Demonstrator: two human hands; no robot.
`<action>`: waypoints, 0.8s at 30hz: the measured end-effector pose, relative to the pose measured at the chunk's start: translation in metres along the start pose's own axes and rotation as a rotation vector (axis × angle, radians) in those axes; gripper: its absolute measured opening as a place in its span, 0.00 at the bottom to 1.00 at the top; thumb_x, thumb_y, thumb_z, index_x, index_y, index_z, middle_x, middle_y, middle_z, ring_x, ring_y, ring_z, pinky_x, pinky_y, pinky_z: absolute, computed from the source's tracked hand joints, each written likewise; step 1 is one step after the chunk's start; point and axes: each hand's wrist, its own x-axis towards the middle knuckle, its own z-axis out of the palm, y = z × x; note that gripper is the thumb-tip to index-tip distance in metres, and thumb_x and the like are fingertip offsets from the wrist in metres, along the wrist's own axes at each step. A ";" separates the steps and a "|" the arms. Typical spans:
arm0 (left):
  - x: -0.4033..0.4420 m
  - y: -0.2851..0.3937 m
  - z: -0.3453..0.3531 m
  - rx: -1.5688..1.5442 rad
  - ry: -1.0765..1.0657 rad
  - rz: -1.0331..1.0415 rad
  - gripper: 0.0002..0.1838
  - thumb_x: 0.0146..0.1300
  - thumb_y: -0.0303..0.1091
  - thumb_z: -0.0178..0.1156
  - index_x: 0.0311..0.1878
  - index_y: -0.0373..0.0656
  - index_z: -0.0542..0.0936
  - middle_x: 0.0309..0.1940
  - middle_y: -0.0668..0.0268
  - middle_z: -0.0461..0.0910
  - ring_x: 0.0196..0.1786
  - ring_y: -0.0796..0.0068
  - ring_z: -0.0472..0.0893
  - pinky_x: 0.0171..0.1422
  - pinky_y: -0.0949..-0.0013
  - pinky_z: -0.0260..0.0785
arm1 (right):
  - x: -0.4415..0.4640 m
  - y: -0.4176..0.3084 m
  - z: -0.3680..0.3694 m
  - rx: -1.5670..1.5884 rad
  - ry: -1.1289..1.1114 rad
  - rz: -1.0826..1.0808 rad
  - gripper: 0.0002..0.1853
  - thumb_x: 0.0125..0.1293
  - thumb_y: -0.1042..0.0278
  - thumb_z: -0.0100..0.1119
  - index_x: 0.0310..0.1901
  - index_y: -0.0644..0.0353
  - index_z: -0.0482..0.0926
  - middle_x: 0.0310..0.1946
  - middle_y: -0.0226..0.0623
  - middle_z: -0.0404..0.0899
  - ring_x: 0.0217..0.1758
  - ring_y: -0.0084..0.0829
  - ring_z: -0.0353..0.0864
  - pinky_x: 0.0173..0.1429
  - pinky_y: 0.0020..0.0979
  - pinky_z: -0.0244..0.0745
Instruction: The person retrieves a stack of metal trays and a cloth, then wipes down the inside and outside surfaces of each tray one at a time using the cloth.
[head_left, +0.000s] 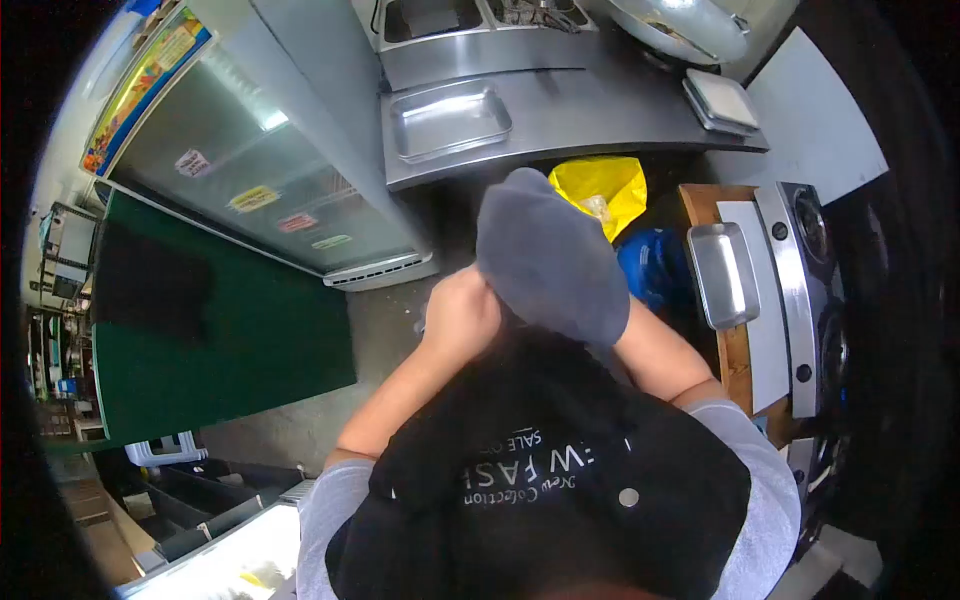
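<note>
A smooth grey cloth mitt (pixel 550 255) covers my right hand, which is hidden inside it up to the wrist; its rounded end points up and to the left. How the right fingers lie under the cloth I cannot see. My left hand (pixel 463 312) is closed in a fist against the mitt's lower left edge and seems to pinch the cloth there. Both hands are in front of my black apron (pixel 540 450), which has white lettering.
Ahead is a steel counter (pixel 560 110) with a metal tray (pixel 450 120). Beneath it are a yellow bag (pixel 625 190) and a blue container (pixel 650 268). Another tray (pixel 723 275) lies by a stove (pixel 790 300) at right. A glass-door fridge (pixel 250 170) and green panel (pixel 230 330) stand left.
</note>
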 end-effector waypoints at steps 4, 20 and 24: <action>0.011 0.023 -0.011 -0.348 -0.050 -0.283 0.09 0.69 0.28 0.49 0.33 0.36 0.76 0.20 0.57 0.75 0.24 0.63 0.76 0.32 0.64 0.68 | -0.016 0.025 -0.014 -0.012 -0.022 -0.120 0.16 0.56 0.65 0.57 0.47 0.59 0.80 0.44 0.44 0.80 0.52 0.42 0.78 0.61 0.40 0.72; 0.003 -0.009 0.006 -0.875 0.234 -0.678 0.16 0.76 0.40 0.48 0.32 0.44 0.76 0.22 0.80 0.70 0.24 0.90 0.64 0.27 0.80 0.56 | -0.094 0.134 0.011 0.195 -0.228 -0.040 0.17 0.65 0.66 0.53 0.54 0.62 0.75 0.54 0.45 0.77 0.61 0.42 0.74 0.71 0.38 0.62; 0.004 -0.023 0.018 -0.861 0.271 -0.746 0.17 0.76 0.41 0.47 0.31 0.46 0.75 0.18 0.79 0.68 0.18 0.89 0.63 0.21 0.79 0.54 | -0.114 0.143 0.032 1.005 -0.246 0.832 0.16 0.69 0.65 0.52 0.55 0.61 0.74 0.55 0.43 0.76 0.59 0.39 0.74 0.68 0.33 0.65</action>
